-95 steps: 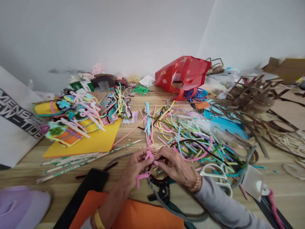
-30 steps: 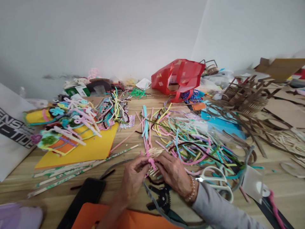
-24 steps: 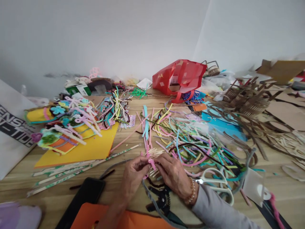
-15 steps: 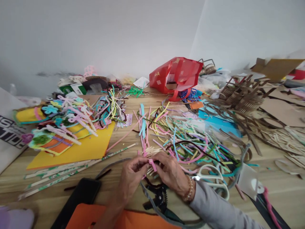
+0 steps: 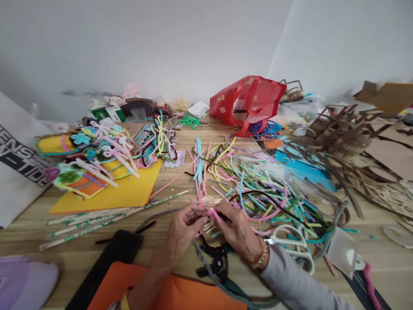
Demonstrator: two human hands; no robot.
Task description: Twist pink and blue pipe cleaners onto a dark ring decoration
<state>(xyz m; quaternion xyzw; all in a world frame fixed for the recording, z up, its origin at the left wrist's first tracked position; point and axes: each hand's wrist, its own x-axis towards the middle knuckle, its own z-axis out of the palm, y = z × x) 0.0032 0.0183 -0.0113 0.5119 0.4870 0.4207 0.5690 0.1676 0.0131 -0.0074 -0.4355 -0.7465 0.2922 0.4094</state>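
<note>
My left hand (image 5: pixel 184 228) and my right hand (image 5: pixel 238 229) meet over the middle of the table, fingers pinched. Between them they grip a pink pipe cleaner (image 5: pixel 213 213), bent over at its top; the rest is mostly hidden by the fingers. Short pale sticks (image 5: pixel 209 200) lie just behind the fingertips. Below the hands rests a black tool (image 5: pixel 215 261) with a ridged part. White-handled scissors (image 5: pixel 292 236) lie beside my right wrist, which wears a beaded bracelet (image 5: pixel 261 255).
Loose coloured pipe cleaners (image 5: pixel 258 189) spread across the centre right. Finished pipe-cleaner flowers (image 5: pixel 80 138) sit at left near yellow sheets (image 5: pixel 142 189). A black phone-like slab (image 5: pixel 112 258) and an orange sheet (image 5: pixel 187 292) lie in front. Behind stand a red bag (image 5: pixel 226 103) and brown baskets (image 5: pixel 342 137).
The view has turned slightly left, so everything sits further right. Both hands still grip the pink pipe cleaner, whose visible piece is now tilted more, with my right fingers closer around it.
</note>
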